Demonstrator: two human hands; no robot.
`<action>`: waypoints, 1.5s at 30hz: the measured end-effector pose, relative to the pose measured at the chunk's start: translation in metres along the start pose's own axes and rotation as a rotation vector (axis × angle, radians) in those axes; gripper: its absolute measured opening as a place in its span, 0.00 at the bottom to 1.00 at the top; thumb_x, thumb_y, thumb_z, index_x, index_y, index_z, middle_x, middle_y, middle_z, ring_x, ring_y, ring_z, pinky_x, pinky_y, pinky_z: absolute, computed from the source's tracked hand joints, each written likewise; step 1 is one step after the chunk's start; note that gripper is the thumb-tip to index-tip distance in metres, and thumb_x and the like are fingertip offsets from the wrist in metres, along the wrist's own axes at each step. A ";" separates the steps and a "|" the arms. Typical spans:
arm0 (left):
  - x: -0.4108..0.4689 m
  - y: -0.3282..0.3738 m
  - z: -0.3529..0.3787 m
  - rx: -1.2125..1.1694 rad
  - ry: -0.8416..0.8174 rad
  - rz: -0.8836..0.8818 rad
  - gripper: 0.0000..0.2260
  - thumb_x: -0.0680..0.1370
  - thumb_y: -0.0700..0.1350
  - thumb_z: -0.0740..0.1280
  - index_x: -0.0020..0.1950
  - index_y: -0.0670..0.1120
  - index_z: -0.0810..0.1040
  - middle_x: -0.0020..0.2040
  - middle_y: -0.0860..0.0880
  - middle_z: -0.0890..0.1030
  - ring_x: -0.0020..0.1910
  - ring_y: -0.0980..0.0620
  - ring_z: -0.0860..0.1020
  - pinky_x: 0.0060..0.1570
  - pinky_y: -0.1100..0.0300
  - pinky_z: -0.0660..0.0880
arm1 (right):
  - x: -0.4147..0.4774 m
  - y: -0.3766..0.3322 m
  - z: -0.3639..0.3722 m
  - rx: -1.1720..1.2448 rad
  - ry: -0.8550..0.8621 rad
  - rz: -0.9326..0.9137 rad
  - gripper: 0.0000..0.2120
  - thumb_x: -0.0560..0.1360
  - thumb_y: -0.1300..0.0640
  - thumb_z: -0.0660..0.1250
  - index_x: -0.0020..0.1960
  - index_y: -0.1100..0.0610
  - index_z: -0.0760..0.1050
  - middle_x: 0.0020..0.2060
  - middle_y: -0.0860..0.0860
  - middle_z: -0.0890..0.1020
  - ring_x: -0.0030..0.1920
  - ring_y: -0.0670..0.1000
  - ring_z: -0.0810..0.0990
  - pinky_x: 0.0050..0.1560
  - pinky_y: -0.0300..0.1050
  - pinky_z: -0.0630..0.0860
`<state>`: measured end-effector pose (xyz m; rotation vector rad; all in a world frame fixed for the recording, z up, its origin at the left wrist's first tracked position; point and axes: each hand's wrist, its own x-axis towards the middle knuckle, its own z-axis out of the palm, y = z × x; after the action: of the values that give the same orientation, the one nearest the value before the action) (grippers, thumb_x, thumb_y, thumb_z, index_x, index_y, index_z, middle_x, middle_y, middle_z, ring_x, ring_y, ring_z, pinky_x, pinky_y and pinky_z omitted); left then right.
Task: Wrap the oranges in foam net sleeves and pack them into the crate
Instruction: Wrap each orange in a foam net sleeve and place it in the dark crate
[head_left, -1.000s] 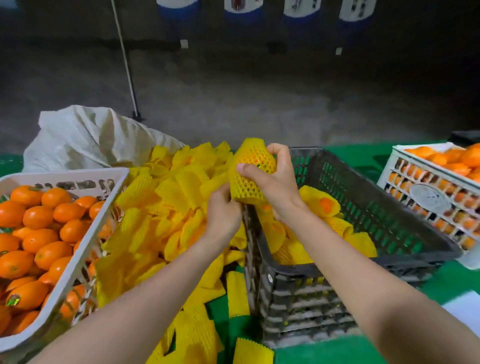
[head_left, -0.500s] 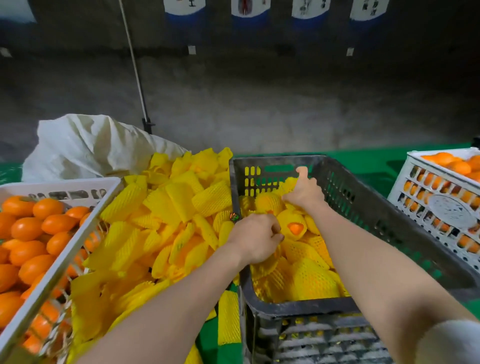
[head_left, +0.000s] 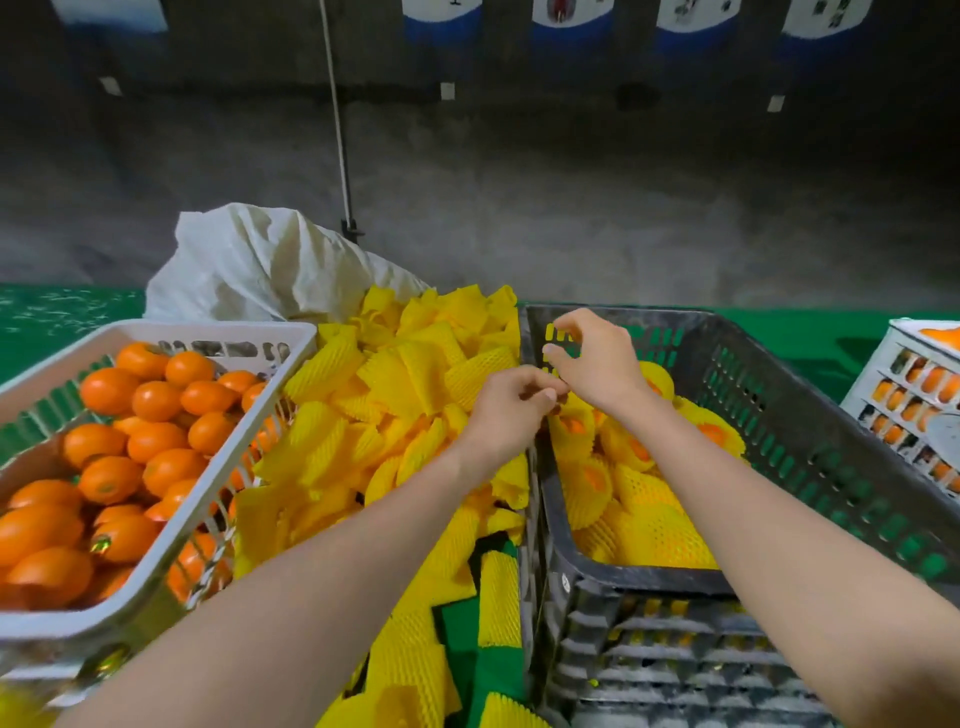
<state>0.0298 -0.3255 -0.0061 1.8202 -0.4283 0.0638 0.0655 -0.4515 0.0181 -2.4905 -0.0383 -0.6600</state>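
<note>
Foam net sleeves (head_left: 395, 395): a loose yellow heap on the table, lying between the white basket and the dark crate; a few have slid down toward the near edge.
Dark crate (head_left: 810, 415): grey slatted plastic, right of the heap, its left wall touching the sleeves.
Wrapped oranges (head_left: 644, 525): piled in the crate's bottom, each in a yellow sleeve, with orange skin showing at several open ends.
Bare oranges (head_left: 156, 400): unwrapped, filling the white basket (head_left: 208, 330) at the left.
Left hand (head_left: 511, 410): above the crate's left rim, fingers curled in toward the thumb; nothing shows in them, and I cannot tell whether they pinch something small.
Right hand (head_left: 597, 358): raised over the crate's far left corner, fingers loosely bent and spread, thumb and forefinger apart, holding nothing; its wrist side sits just beside the left fingertips.
White sack (head_left: 260, 265): crumpled behind the heap.
Green cover (head_left: 62, 312): spread over the table.
Second white crate (head_left: 914, 395): at the right edge, oranges visible through its slats.
</note>
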 end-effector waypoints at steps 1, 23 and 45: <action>0.000 -0.001 -0.017 -0.016 0.035 -0.005 0.09 0.79 0.33 0.61 0.47 0.42 0.79 0.44 0.45 0.80 0.42 0.53 0.77 0.44 0.61 0.74 | -0.009 -0.021 0.001 0.077 0.028 -0.065 0.14 0.73 0.57 0.68 0.58 0.60 0.76 0.54 0.55 0.81 0.55 0.56 0.78 0.57 0.48 0.72; -0.100 -0.076 -0.242 0.257 0.099 -0.253 0.10 0.77 0.41 0.69 0.58 0.42 0.76 0.59 0.44 0.79 0.55 0.48 0.79 0.55 0.52 0.77 | -0.073 -0.106 0.158 0.044 -0.551 -0.002 0.14 0.72 0.61 0.68 0.57 0.60 0.77 0.54 0.58 0.79 0.54 0.52 0.76 0.50 0.42 0.66; -0.107 -0.085 -0.316 0.362 0.360 -0.130 0.14 0.69 0.43 0.76 0.39 0.49 0.70 0.35 0.52 0.73 0.31 0.58 0.70 0.28 0.67 0.65 | -0.074 -0.264 0.195 0.330 0.091 -0.218 0.09 0.65 0.62 0.76 0.37 0.59 0.76 0.36 0.53 0.77 0.40 0.51 0.75 0.41 0.40 0.66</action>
<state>0.0125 0.0183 -0.0189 2.1321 -0.0424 0.3938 0.0442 -0.1183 -0.0226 -2.1535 -0.3597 -0.7865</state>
